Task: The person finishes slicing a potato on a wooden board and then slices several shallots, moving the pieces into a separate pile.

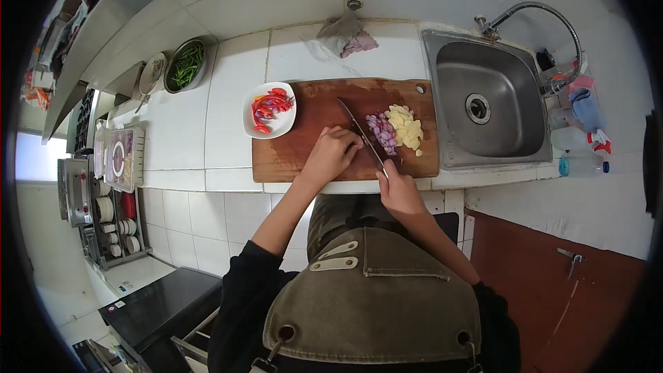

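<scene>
A wooden cutting board [311, 114] lies on the white tiled counter. My right hand [397, 190] grips the handle of a knife [359, 131], whose blade slants across the board toward the far left. My left hand [333, 150] rests curled on the board right beside the blade; what lies under its fingers is hidden. Just right of the blade sits a pile of chopped purple shallot [382, 130], and next to it a pile of pale yellow chopped pieces [406, 126].
A white plate of red chillies [270, 109] overlaps the board's left end. A bowl of green beans [186, 64] stands farther left. A steel sink [483, 107] with tap is on the right, bottles [583, 141] beyond it. A cloth [349, 36] lies behind the board.
</scene>
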`<state>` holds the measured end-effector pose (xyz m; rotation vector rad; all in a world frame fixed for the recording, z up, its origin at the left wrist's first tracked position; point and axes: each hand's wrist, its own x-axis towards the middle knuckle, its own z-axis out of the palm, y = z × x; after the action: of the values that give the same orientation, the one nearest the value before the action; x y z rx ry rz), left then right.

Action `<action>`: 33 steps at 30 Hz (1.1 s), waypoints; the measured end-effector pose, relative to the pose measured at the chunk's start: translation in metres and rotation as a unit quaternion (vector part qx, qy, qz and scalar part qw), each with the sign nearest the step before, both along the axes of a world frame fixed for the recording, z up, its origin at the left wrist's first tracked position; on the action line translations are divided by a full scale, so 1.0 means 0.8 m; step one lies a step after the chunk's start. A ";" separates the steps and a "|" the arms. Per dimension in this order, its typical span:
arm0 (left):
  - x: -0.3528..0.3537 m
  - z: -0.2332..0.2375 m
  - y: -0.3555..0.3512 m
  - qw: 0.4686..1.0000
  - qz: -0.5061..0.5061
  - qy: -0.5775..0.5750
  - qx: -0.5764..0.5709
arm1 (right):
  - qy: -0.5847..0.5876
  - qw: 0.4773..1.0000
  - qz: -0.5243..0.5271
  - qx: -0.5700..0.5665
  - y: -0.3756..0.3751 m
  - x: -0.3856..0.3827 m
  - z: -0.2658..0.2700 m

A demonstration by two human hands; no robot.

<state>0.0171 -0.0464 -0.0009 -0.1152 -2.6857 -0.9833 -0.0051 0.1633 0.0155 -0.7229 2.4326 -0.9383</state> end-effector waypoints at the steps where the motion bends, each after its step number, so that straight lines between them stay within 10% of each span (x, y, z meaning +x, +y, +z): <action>1: -0.001 0.000 -0.001 1.000 -0.005 -0.003 -0.003 | 0.002 1.000 -0.003 -0.009 -0.003 -0.002 -0.001; 33: 0.000 0.006 -0.006 0.999 -0.026 -0.010 -0.028 | -0.012 1.000 0.008 -0.011 0.011 0.010 0.002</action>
<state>0.0171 -0.0513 0.0040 -0.1897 -2.7429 -0.9288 0.0030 0.1718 0.0175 -0.7340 2.3962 -0.9648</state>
